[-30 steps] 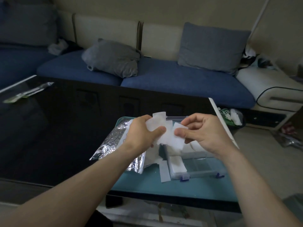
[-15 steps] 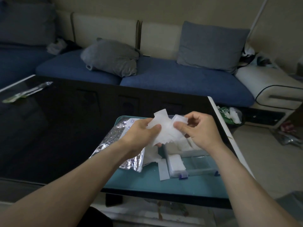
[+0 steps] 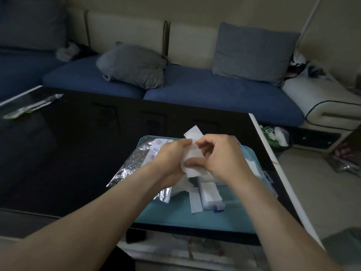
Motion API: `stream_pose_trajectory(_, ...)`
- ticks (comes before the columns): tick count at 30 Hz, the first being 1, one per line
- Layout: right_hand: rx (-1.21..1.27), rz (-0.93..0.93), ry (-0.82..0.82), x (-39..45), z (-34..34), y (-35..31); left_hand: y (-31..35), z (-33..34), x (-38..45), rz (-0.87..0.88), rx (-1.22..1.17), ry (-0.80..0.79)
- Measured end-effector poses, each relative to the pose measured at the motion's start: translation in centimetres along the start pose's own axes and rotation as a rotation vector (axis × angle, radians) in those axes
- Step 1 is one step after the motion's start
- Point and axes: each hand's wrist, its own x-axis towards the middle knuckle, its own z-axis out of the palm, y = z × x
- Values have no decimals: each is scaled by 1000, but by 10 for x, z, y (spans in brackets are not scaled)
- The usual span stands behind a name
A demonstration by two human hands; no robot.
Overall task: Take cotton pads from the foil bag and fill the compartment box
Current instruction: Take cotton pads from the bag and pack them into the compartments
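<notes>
Two hands meet above the teal tray (image 3: pixel 175 218): the left hand (image 3: pixel 172 159) and the right hand (image 3: pixel 220 159) both pinch a small bunch of white cotton pads (image 3: pixel 192 153), held in the air just over the compartment box (image 3: pixel 259 184). The foil bag (image 3: pixel 134 165) lies crumpled on the tray's left side, just beside the left wrist, and one stack of pads (image 3: pixel 211 194) already sits in a near compartment, with a loose strip (image 3: pixel 195 200) lying on the tray beside it. The likeliest trouble, as I judge it, is that the thin pads cling together, so that peeling one off lets others slip and flutter down outside the box, or land across a divider rather than flat in a cell. A forearm dragging back could also catch the light foil bag and push it about. The tray sits close to the near and right edges of the dark tabletop (image 3: pixel 78 153), so anything dropped to the right may go over to the floor; the wide room to the left and behind is far safer for moving.
</notes>
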Motion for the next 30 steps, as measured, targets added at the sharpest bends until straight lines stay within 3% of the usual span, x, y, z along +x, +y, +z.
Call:
stream_pose_trajectory(3, -127, -4, 30, 3, 8, -5, 6, -3, -2, -53, -115, -52)
stream_pose_trajectory(7, -198, -14, -82, -1, 14, -11, 9, -6, -5, -94, -99, -28)
stream_pose_trajectory(14, -35, 76, -15, -4, 17, -12, 7, -9, -3, -86, -87, 19)
stream_pose_trajectory(21, 222, 99, -144, -6, -15, 5, 7, -11, 0, 50, 127, 59)
stream_pose_trajectory(24, 278, 126, -140, -5, -25, 11, 2, -14, 4, 155, 325, 65)
stream_pose_trajectory(27, 169, 136, -121, -4, -26, 13, -3, -13, 1, 266, 581, 11)
stream_pose_trajectory(30, 36, 169, -120, -2, -22, 13, -7, -8, -3, 243, 629, -111)
